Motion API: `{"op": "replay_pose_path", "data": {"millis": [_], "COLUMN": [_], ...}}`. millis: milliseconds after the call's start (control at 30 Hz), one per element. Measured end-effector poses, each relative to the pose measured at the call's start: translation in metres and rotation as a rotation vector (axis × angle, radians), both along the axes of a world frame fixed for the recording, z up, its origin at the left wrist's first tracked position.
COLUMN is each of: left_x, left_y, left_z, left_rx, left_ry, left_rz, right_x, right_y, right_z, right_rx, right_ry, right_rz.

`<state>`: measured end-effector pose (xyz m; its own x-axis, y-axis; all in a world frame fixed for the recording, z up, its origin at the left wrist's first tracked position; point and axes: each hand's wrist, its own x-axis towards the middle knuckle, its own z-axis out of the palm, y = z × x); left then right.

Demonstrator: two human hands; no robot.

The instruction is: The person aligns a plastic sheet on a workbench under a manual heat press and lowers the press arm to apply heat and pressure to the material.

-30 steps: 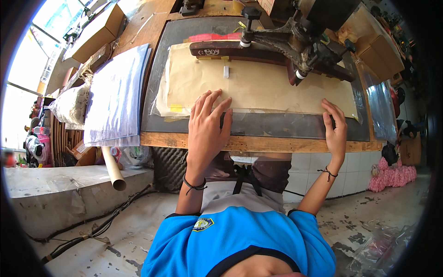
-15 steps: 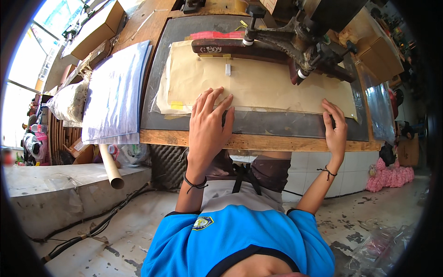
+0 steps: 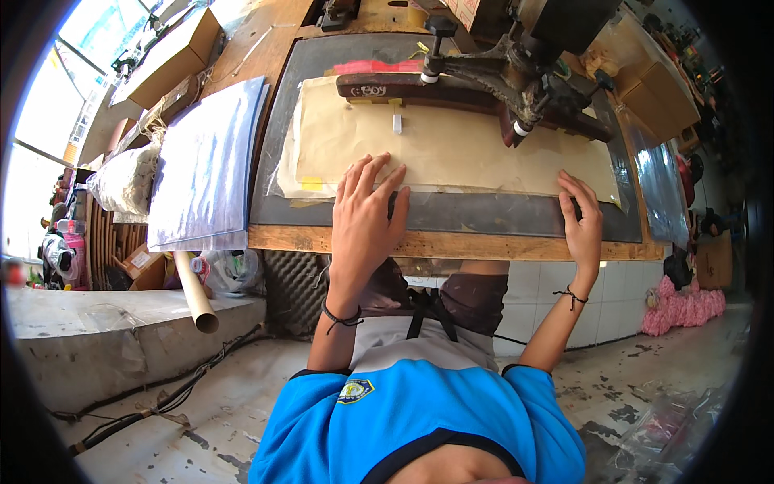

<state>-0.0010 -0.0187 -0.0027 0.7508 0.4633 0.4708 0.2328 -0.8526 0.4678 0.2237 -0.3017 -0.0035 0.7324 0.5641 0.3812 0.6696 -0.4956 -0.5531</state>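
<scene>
My left hand (image 3: 367, 206) rests palm down with its fingers spread on the near edge of a tan paper sheet (image 3: 476, 149). Toward the sheet's right end, my right hand (image 3: 580, 214) touches its near edge, fingers slightly bent and holding nothing. Beyond my left fingertips a small white block (image 3: 397, 123) sits on the sheet. Dark red bars (image 3: 427, 91) on a metal press head (image 3: 512, 73) lie across the far part of the sheet. A grey mat (image 3: 451, 212) shows under the paper, along the wooden table edge (image 3: 468, 245).
Clear plastic sheets (image 3: 201, 169) are stacked left of the mat. More clear plastic (image 3: 665, 189) hangs at the right edge. A cardboard tube (image 3: 196, 294) leans below the stack. Cardboard boxes (image 3: 657, 101) stand at the far right, and a pink bundle (image 3: 681, 309) lies on the floor.
My right hand has shifted slightly left along the sheet's edge. My left hand stays in place on the paper. The view has moved a little.
</scene>
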Motion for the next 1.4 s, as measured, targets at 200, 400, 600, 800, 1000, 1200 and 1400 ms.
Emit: {"op": "replay_pose_path", "data": {"millis": [200, 400, 600, 800, 1000, 1200, 1400], "left_x": [-0.0004, -0.0004, -0.001, -0.0011, -0.0001, -0.0008, 0.0007], "left_y": [-0.0003, 0.0002, 0.0008, -0.0004, 0.0004, -0.0008, 0.0004], "left_z": [0.0005, -0.0012, -0.0047, -0.0009, -0.0035, -0.0006, -0.0004], "left_rx": [0.004, 0.022, 0.02, 0.02, 0.008, 0.01, 0.003], "left_ry": [-0.007, -0.008, -0.006, -0.003, -0.004, 0.002, 0.024], "left_rz": [-0.008, -0.006, 0.0, 0.0, -0.001, 0.005, 0.001], "right_x": [0.0016, 0.001, -0.0006, -0.0002, -0.0008, -0.0025, -0.0004], "right_y": [-0.0025, -0.0025, -0.0011, -0.0026, -0.0018, -0.0003, 0.0004], "right_z": [0.0, 0.0013, -0.0003, -0.0017, 0.0008, 0.0036, 0.0008], "right_rx": [-0.017, -0.014, 0.0, -0.01, 0.001, 0.03, 0.026], "right_ry": [-0.014, -0.014, 0.007, -0.009, 0.015, 0.036, 0.013], "right_rz": [0.014, 0.016, 0.007, -0.002, -0.003, -0.008, 0.003]}}
